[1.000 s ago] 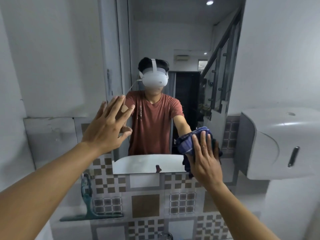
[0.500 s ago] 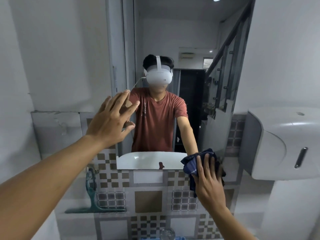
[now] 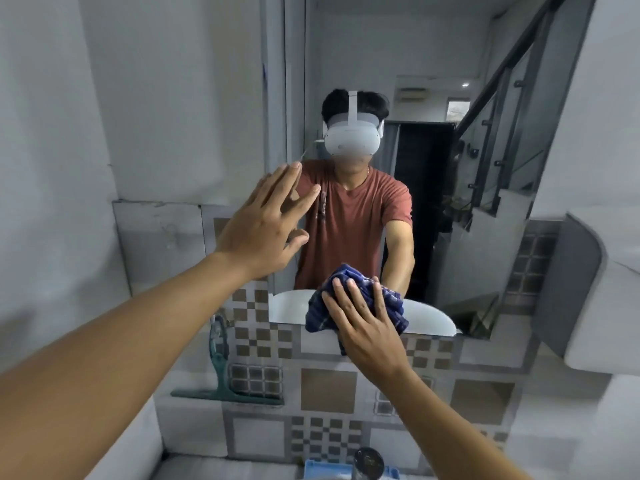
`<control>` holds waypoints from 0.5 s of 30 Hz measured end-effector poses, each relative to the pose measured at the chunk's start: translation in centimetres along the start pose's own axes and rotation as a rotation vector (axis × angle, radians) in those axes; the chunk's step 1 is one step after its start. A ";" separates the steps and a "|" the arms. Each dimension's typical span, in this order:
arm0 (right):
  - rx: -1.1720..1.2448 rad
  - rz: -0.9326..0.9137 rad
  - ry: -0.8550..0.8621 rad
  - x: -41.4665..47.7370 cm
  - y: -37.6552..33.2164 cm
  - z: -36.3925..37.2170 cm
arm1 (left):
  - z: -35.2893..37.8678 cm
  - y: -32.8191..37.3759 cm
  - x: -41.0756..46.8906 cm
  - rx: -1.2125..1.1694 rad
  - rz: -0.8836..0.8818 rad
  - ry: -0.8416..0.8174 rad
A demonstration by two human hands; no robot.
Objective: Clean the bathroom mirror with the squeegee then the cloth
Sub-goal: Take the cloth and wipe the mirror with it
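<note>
Single head-worn wide-angle view, facing straight ahead at the wall mirror point(image 3: 349, 46), close to the glass, tilted slightly downward, the wearer's own headset point(image 3: 351, 140) reflected near centre frame

The squeegee point(image 3: 221, 379) stands blade-down on what seems a narrow ledge point(image 3: 194, 408). Below, a counter point(image 3: 214, 470) bears a blue tray point(image 3: 320, 472) and a dark round thing point(image 3: 369, 460).

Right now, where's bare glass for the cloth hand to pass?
Free: mirror glass above the cloth, between left hand and the dispenser. Crowded: bottom edge, where right hand presses the cloth; left edge, by the left hand.
</note>
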State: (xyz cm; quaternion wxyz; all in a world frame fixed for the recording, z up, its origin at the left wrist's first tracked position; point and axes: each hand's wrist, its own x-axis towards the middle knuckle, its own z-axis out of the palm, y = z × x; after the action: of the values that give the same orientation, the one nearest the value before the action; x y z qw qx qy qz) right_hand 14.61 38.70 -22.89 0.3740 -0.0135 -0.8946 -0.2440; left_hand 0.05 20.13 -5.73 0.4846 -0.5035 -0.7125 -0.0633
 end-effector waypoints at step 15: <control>0.340 -0.412 -0.250 3.4 -7.3 -0.5 | -1.4 -0.3 0.0 0.034 -0.001 -0.061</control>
State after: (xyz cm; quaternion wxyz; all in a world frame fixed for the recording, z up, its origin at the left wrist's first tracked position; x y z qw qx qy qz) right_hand 11.01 31.46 -23.39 0.2003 0.2013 -0.9458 -0.1576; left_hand 0.72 19.17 -4.89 0.4711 -0.4966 -0.7281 -0.0361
